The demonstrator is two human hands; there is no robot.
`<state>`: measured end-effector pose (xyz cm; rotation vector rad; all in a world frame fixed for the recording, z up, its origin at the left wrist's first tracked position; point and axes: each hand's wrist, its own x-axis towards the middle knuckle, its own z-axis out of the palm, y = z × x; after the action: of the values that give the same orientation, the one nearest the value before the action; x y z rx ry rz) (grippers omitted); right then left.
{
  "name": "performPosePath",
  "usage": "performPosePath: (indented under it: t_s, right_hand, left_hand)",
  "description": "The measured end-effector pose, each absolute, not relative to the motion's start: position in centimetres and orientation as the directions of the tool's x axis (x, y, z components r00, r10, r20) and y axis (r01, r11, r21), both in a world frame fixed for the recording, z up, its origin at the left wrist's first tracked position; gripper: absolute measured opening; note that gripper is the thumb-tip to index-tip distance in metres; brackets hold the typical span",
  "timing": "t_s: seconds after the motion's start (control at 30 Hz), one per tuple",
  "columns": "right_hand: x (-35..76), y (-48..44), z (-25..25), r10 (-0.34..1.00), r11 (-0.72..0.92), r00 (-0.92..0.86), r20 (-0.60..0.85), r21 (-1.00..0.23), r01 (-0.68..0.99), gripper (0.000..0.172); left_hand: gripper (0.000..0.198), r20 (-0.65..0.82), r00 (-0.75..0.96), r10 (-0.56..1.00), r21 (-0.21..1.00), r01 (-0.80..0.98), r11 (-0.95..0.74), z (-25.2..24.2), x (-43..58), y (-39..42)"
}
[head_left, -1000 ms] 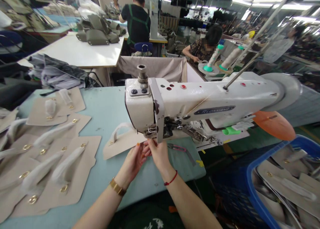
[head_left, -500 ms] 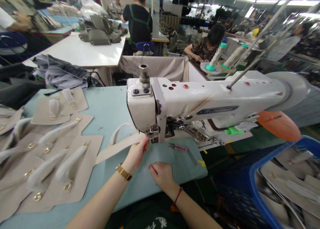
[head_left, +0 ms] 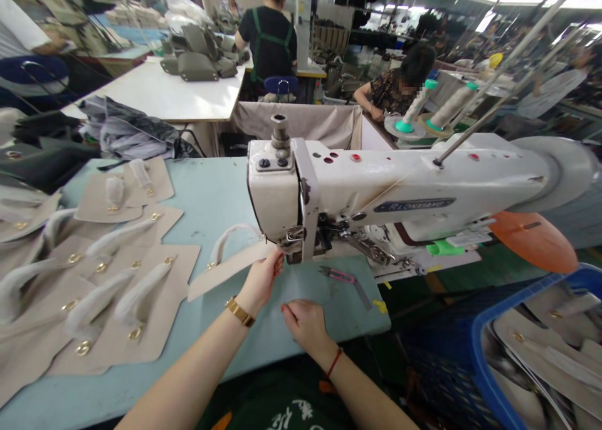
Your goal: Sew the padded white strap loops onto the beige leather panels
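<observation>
My left hand, with a gold watch band at the wrist, pinches the near edge of a beige bag panel just below the head of the sewing machine. The panel's right end disappears under the machine head. A wrapped white handle arches up from the panel on its far side. My right hand, a red cord around its wrist, rests curled into a loose fist on the table's near side, apart from the panel. Nothing shows in its fingers. Pink-handled thread snips lie beyond it.
Several beige panels with wrapped handles and gold rings spread over the blue-green table to my left. A blue basket of similar panels stands at right. Thread cones rise behind the machine. Co-workers sit beyond.
The whole view has shifted slightly, so most things appear a little further right. Both hands and the panel keep about the same places at the machine.
</observation>
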<state>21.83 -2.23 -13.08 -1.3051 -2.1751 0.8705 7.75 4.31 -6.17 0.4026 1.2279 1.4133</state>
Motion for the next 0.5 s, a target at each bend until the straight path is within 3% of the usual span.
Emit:
performPosePath:
  t_s: [0.17,0.27,0.37,0.5]
  right_hand:
    - [21.6,-1.8,-12.9,0.927,0.253,-0.373,0.034,-0.790,0.558,0.045]
    - [21.1,-1.1,-11.8,0.973,0.085,-0.232,-0.017,-0.901,0.424,0.051]
    - [20.4,-0.1,-9.5,0.998,-0.034,-0.054,-0.044,-0.982,0.184,0.038]
    - [19.7,0.9,-6.5,1.000,-0.007,0.013,-0.006,-0.999,0.050,0.031]
  left_hand:
    - [0.033,-0.420,-0.415,0.807,0.846,-0.502,0.182,-6.1,9.6,3.7]
    - [0.033,-0.434,-0.481,0.762,0.855,-0.486,0.180,-5.9,10.8,3.6]
    - [0.038,-0.432,-0.516,0.739,0.864,-0.473,0.175,-5.5,11.7,3.4]
    - [0.033,-0.384,-0.498,0.778,0.879,-0.456,0.142,-4.3,12.4,0.6]
